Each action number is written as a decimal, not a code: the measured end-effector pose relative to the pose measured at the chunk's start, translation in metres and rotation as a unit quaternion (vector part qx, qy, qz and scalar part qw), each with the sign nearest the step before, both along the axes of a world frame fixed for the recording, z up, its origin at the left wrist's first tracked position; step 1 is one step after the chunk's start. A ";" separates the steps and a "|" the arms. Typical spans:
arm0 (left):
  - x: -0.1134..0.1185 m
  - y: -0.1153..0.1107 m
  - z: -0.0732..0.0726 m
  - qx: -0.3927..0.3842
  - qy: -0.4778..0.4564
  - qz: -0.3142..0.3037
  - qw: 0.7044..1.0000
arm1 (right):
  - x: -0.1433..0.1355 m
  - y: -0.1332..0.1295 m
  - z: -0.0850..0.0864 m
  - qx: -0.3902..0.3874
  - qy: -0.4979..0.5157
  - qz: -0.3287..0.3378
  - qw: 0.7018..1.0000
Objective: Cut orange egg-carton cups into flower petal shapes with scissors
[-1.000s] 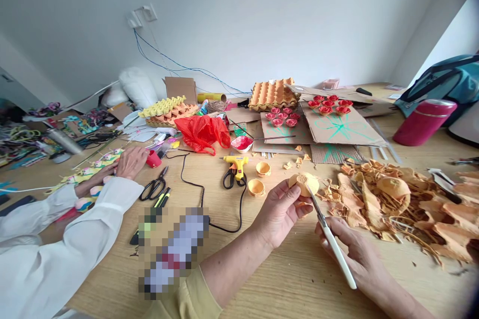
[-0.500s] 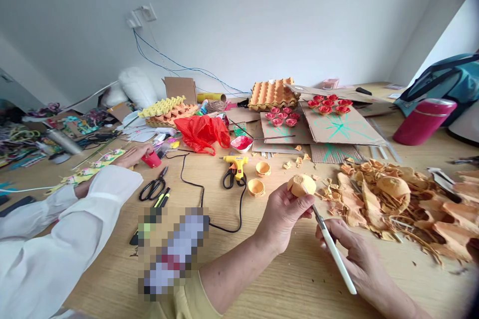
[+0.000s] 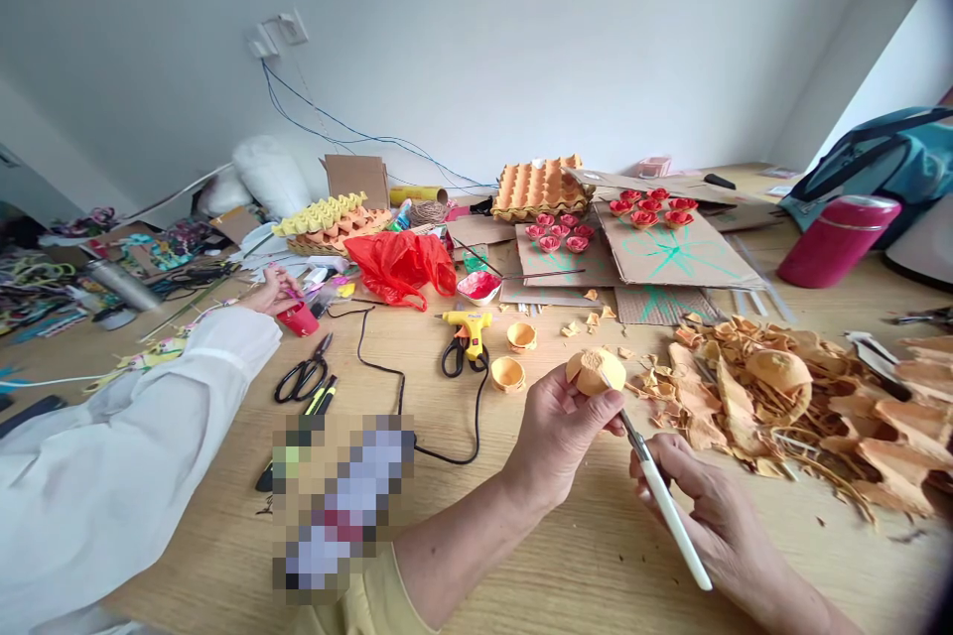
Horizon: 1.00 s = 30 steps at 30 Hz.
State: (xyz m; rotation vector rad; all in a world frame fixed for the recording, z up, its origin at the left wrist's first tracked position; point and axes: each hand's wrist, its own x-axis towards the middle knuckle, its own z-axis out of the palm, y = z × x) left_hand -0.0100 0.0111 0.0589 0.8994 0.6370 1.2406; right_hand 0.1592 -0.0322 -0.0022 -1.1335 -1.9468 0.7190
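My left hand pinches a small orange egg-carton cup, its rounded base turned up. White-handled scissors are in my right hand, their metal blade at the cup's near edge beside my left thumb. The far handle and part of the blades are hidden by my fingers. Two cut cups, a nearer one and a farther one, stand left of my hands. To the right lies a heap of torn egg-carton scraps.
A yellow glue gun with a black cord and black scissors lie left. Red paper flowers rest on cardboard behind. A co-worker's hand touches a red cup. A pink bottle stands right.
My hands and the scissors keep nearly the same pose on the cup, with the view shifted slightly. The co-worker's hand has lifted from beside the red cup to its top.
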 end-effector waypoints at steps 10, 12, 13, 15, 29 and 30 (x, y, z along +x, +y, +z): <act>0.002 -0.004 0.001 -0.005 -0.015 0.003 1.000 | -0.002 0.002 0.003 0.019 -0.011 0.004 1.000; 0.002 -0.004 0.001 -0.005 -0.028 -0.006 1.000 | -0.002 0.002 0.004 0.020 -0.010 0.004 1.000; 0.002 -0.004 0.000 -0.004 -0.032 -0.011 0.999 | -0.002 0.002 0.005 0.020 -0.010 0.003 1.000; 0.002 -0.005 0.000 -0.006 -0.041 -0.017 0.999 | -0.003 0.001 0.006 0.023 -0.008 0.002 1.000; 0.005 -0.010 -0.003 -0.038 -0.098 -0.014 0.994 | -0.006 0.000 0.007 0.039 0.002 -0.001 0.999; 0.004 -0.009 -0.003 -0.040 -0.097 -0.015 0.994 | -0.006 0.000 0.008 0.040 0.003 -0.002 0.999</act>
